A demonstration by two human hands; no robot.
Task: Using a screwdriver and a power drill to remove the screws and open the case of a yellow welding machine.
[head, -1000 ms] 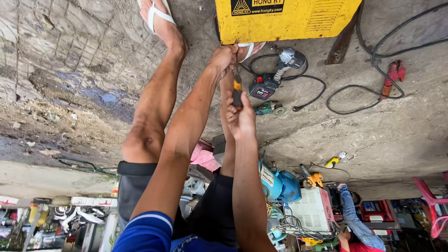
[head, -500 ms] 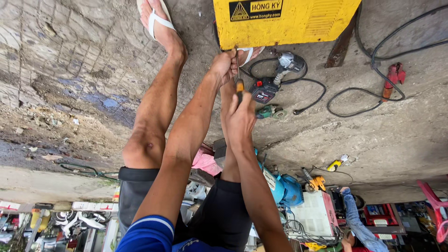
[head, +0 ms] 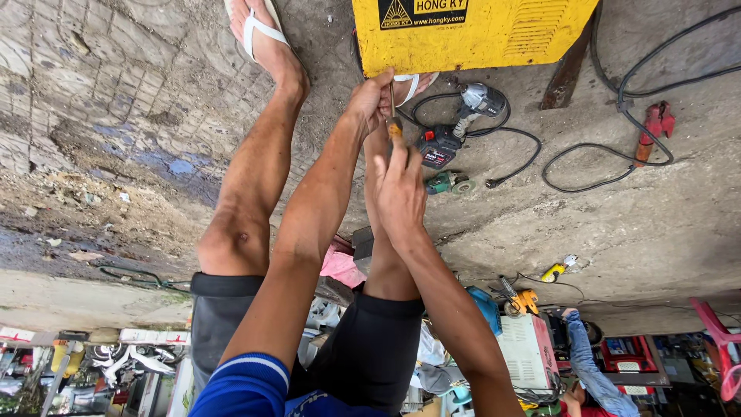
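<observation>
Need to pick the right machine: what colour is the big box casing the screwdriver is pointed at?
Yellow casing, with a black label at its edge; head view.

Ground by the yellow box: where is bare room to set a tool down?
Bare paving left of the left leg; bare concrete between the black cable loop and the small yellow tool. Crowded just right of the right hand holding the screwdriver: power tools and cords.

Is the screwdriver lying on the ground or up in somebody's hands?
In the hands. The right hand wraps the orange-handled screwdriver; the left hand steadies its shaft against the yellow machine.
</observation>
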